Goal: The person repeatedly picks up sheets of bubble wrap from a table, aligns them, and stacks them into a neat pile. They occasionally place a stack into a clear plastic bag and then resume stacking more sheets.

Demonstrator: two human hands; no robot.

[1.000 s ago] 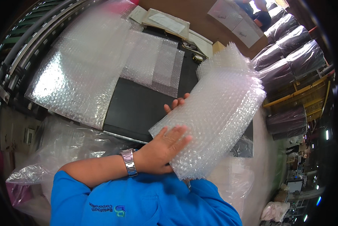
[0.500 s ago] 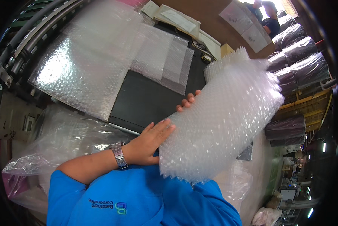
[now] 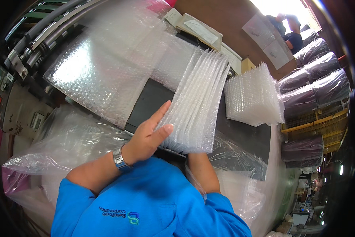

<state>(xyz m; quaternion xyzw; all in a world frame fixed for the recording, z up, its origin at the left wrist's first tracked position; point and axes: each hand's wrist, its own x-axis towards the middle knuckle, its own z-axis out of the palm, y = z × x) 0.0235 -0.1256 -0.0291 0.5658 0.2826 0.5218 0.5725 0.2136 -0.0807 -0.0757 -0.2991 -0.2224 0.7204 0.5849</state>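
A stack of clear bubble-wrap bags (image 3: 197, 106) stands on edge on the black table (image 3: 149, 104), fanned out at its top. My left hand (image 3: 147, 136) lies flat against the stack's left face with straight fingers, holding it upright; a metal watch is on that wrist. My right forearm (image 3: 204, 172) runs up under the near end of the stack, and the hand itself is hidden behind the bags.
A second stack of bubble-wrap bags (image 3: 252, 96) lies on the table to the right. A wide bubble-wrap sheet (image 3: 102, 67) comes off the machine rollers at the left. A large clear plastic bag (image 3: 66, 142) hangs near left. Dark wrapped rolls (image 3: 316, 79) stand at right.
The bundle I held up in the air has come down onto the table and now stands on edge, fanned. A second stack on the right has come into view.
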